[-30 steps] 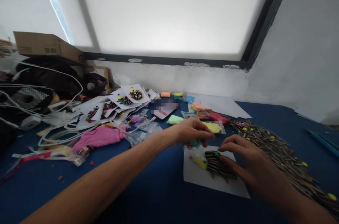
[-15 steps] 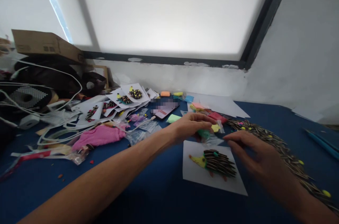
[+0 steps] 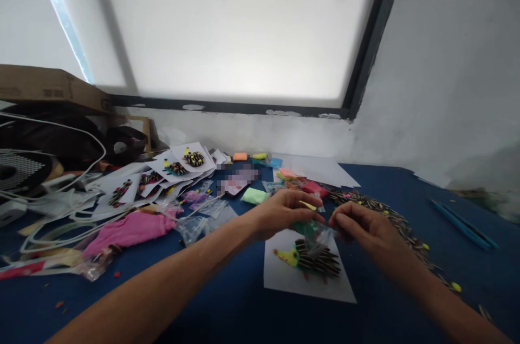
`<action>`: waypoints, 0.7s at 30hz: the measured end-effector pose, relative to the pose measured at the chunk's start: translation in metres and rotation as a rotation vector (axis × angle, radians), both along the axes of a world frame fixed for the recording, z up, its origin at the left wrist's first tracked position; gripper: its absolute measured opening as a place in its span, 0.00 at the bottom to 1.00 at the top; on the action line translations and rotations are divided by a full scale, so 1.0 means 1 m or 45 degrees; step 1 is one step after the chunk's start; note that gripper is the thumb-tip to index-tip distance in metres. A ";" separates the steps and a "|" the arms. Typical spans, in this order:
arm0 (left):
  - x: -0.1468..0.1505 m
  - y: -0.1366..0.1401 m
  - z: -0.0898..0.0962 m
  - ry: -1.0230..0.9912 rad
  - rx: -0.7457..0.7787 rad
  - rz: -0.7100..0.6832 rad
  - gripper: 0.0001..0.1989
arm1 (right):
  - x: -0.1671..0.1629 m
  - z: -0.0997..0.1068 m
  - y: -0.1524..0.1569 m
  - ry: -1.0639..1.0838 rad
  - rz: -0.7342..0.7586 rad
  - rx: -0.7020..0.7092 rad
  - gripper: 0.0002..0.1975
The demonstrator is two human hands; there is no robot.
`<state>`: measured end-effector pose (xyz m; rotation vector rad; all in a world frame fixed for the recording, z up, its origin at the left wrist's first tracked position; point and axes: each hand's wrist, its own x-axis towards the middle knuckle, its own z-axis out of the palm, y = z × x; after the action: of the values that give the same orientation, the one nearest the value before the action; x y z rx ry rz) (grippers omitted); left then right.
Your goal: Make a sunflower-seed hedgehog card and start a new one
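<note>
At the far left, above dark bundled goods: one cardboard box [image 3: 52,86], brown, its printed marks too small to read. Mid-surface [image 3: 215,309]: one phone [image 3: 238,186], screen lit pinkish, its upper part pixelated, lettering illegible. Near centre: one clear bag [image 3: 312,233] with green contents, lying directly beneath the fingers of the left hand [image 3: 284,214], which are clamped on it from above; its loose clear end reaches toward the right hand [image 3: 363,225], whose thumb and forefinger are bent close together just beside it, though blur makes it hard to tell whether they grip the film. Under the bag, in this view: one hedgehog figure [image 3: 323,267], yellow head to the left, back of dark striped seeds partly covered by the bag, mounted on one white sheet [image 3: 337,291] laid flat on the surface. Behind the right hand: one heap of striped seeds [image 3: 368,202], with yellow and pink bits among them. Farther right: one slim blue tool [image 3: 463,225]. Behind the left hand: one pale green packet [image 3: 254,196]. Behind the bag: one red packet [image 3: 314,188]. Left of centre: one pink cloth [image 3: 130,231], crumpled; beyond it, overlapping finished sheets [image 3: 203,150] bearing similar seed figures.
</note>
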<state>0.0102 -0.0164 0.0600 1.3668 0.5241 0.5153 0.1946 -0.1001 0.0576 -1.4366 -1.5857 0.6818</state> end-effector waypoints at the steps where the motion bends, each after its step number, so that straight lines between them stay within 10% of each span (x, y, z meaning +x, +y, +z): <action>1: 0.002 0.000 0.000 -0.010 0.013 0.026 0.11 | 0.001 0.000 0.000 0.008 -0.003 0.002 0.17; 8: 0.024 0.010 0.002 -0.205 0.056 0.188 0.08 | -0.003 0.006 -0.002 0.052 0.014 -0.035 0.17; 21: 0.016 0.018 -0.001 -0.168 0.040 -0.150 0.11 | 0.006 0.008 0.001 0.081 -0.131 0.018 0.17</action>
<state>0.0260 0.0012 0.0591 1.3742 0.3273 0.5152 0.2001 -0.0990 0.0654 -1.4612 -1.4552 0.6485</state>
